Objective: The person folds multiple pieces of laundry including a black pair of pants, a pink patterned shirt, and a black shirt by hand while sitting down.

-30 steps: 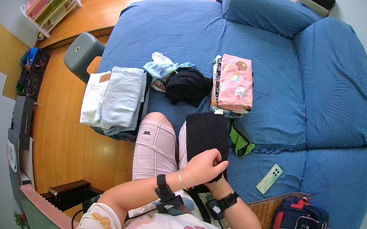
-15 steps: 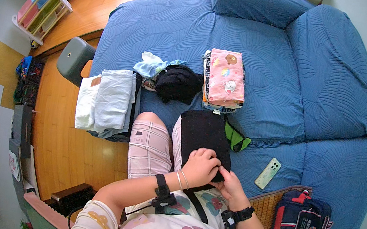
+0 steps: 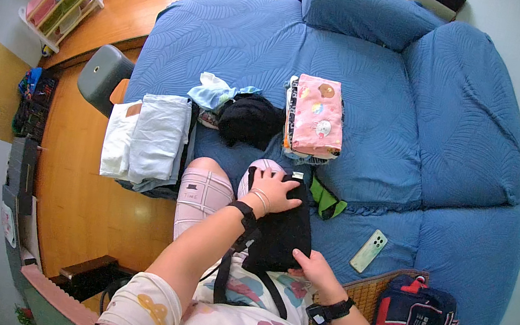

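A black cloth garment lies folded on my lap, its far end with a small white label over my knee. My left hand rests on that far end, palm down with the fingers spread. At the near right corner, my right hand pinches the cloth edge, thumb on top and the other fingers partly hidden. Two black straps run from the near end toward my shirt; I cannot tell whether they belong to the garment. Just past it sits a stack of folded clothes, pink on top.
On the blue sofa lie a crumpled black garment, a light blue cloth, a folded jeans stack, a green and black cloth, a phone and a navy bag. A grey stool stands at left.
My left hand has moved away from my right hand to the garment's far end and its fingers have spread. The garment now lies closer to me and narrower.
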### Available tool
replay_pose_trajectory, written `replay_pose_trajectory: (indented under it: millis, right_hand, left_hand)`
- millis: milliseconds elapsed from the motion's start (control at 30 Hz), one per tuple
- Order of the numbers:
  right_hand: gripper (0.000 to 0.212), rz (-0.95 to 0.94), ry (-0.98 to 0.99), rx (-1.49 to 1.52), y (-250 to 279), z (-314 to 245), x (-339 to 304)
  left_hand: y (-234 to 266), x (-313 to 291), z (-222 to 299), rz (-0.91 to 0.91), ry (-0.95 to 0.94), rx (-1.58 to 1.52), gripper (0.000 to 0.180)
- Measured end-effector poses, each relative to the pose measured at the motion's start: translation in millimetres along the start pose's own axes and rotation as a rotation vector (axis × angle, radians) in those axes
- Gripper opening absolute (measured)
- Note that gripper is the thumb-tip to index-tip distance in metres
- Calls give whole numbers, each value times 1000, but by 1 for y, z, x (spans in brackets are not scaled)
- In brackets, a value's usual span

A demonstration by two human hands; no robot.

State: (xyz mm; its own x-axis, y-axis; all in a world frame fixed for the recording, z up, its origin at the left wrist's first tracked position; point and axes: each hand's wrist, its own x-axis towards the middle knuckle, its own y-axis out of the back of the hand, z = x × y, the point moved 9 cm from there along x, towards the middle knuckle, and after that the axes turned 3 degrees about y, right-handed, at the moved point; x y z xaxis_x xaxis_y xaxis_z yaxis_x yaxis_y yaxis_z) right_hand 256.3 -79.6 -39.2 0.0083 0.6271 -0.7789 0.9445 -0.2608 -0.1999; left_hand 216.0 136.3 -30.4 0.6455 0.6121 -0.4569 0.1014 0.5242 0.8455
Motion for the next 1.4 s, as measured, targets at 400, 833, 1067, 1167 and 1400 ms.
replay_pose_trajectory:
  millis: [400,833,1067,1167,1400]
  right_hand:
    - [59,-19,163,258,19,-21,66]
    - [65,-173,353,86,-89,-96,34]
    - [56,-376,146,289,-171,-135,67]
    - [55,-386,246,126,-215,-150,89]
    - [59,-471,285,155,-316,-185,120]
  left_hand:
    - [-3,-41,-36,370,207,-432,89]
    - [-35,-115,-79,-174,157,-2044,52]
    - [54,-150,-197,545,49,-1439,68]
    - [85,-166,-234,556,55,-1539,70]
    - [147,-199,-332,736,47,-1252,73]
